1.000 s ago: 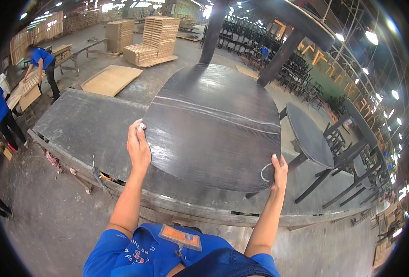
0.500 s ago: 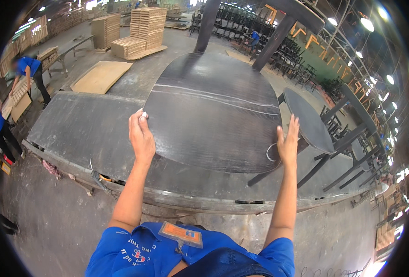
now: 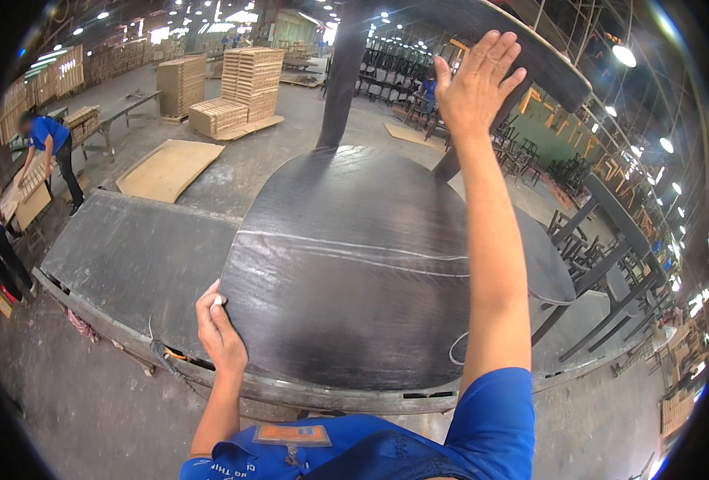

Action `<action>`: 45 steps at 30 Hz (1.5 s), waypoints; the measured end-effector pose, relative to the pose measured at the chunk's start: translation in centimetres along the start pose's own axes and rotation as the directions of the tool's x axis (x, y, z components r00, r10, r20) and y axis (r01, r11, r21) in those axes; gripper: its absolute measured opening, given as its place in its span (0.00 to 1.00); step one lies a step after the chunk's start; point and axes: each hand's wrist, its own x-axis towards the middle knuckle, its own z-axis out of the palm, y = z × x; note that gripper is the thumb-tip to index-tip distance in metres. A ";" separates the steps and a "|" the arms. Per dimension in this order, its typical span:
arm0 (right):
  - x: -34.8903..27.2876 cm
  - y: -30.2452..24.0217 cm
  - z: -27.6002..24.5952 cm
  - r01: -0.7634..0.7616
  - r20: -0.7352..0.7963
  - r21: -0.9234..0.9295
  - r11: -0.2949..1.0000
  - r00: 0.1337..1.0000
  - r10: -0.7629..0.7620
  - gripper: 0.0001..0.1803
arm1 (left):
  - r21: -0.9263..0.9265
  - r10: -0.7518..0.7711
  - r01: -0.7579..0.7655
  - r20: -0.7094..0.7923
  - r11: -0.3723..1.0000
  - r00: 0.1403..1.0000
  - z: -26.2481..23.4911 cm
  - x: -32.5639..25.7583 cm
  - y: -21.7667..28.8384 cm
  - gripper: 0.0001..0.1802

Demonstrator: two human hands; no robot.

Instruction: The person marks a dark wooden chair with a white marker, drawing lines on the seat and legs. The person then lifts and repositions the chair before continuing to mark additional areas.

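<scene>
In front of me stands a dark wooden chair, its broad rounded seat (image 3: pixel 354 320) marked with two white lines across and a small white loop near the right edge. At the seat's left edge is my left hand (image 3: pixel 222 332), fingers curled, a small piece of white chalk (image 3: pixel 219 300) showing between thumb and forefinger. My right arm stretches over the seat's right side. Palm forward and fingers spread, my right hand (image 3: pixel 478 88) lies at the chair's dark backrest (image 3: pixel 558 68); whether it presses on the wood I cannot tell.
The chair stands on a long grey worktable (image 3: pixel 146 248). A second dark chair (image 3: pixel 610 216) is at the right. Beyond lie a plywood sheet (image 3: pixel 170 170) and stacked wooden parts (image 3: pixel 250 80). Two people in blue work at the left, one bending over boards (image 3: pixel 34 180).
My right hand has gone from the seat's right edge up to the backrest. The chair sits nearer and lower in view, my left hand still at its left edge.
</scene>
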 end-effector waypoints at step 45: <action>-2.5 12.6 -7.7 0.278 -0.002 -0.119 0.953 0.960 -0.280 0.46 | 0.032 -0.003 0.004 -0.037 0.999 0.999 -2.2 -0.5 -1.6 0.20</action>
